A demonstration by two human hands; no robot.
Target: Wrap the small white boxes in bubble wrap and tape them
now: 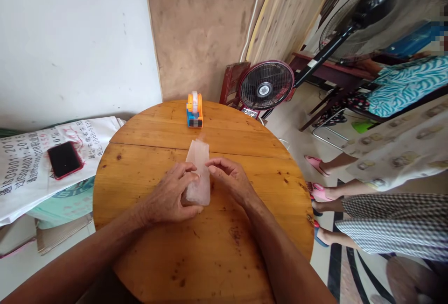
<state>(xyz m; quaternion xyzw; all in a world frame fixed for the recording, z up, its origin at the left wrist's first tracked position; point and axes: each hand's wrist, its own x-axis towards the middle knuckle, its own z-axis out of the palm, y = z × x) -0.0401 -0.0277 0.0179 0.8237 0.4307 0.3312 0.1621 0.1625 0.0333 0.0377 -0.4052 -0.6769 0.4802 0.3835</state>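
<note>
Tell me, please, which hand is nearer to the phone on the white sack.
Left. The left hand grips the translucent packet, right of the phone; the right hand, at the packet's right edge, is farther away.

A round wooden table (210, 252) is crossed by a dark seam (150, 147). An orange-and-blue tape dispenser (194, 116) is placed near the far edge, a translucent bag (200, 189) nearer the middle.

Two hands (170, 192) (233, 180), one packet (198, 192), one dispenser (194, 112) and one table (196, 259), plus one phone (65, 160) left, two fans (265, 88) (376, 7) and two pink slippers (318, 166) (321, 193) right.
</note>
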